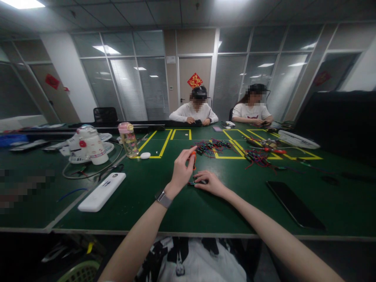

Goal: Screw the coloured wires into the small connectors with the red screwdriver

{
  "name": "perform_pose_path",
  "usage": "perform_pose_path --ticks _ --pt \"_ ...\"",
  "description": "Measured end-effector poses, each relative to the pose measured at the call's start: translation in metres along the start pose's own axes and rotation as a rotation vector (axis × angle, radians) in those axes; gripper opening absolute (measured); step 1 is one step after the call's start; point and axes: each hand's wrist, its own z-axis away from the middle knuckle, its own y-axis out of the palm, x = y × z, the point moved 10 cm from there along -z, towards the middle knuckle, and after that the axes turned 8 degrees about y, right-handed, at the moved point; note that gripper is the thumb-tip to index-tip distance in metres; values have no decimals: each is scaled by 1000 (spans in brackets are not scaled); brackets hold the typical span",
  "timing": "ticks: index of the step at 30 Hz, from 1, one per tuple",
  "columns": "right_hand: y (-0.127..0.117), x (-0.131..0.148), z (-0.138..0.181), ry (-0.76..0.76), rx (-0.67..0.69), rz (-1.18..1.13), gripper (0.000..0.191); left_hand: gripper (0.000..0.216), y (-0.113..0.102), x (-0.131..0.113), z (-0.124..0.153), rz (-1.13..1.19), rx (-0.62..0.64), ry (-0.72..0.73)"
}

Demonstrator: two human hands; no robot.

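My left hand [182, 166], with a grey-banded watch on the wrist, is closed around the orange handle of a screwdriver [194, 154]. The screwdriver stands upright, its shaft pointing down to a small dark-green part [191, 183], apparently a circuit board, on the table. From the right, my right hand [210, 183] pinches this part at its edge, thumb and fingertips close to the screwdriver tip. Fine details of the part are too small to make out. Just beyond both hands lies a pile of small boards with red and blue wires [213, 148].
A second wired pile [258, 157] lies to the right. A black phone [295, 204] is near my right forearm, and a white power bank [102, 192] lies left. A pink-lidded bottle [128, 139] and white jug [95, 145] stand farther back. Two people sit across the green table [141, 217].
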Motion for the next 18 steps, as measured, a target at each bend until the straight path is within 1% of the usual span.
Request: perform_pose_path --ticks 5,12,18 --pt "0 -1 -1 -3 -4 -6 12 23 -4 -2 0 -72 -27 -8" --pt "0 -2 0 3 3 -13 12 34 -2 -3 0 -19 -5 6" --pt "0 -1 0 4 3 -1 11 22 -8 -4 -1 -94 -68 13"
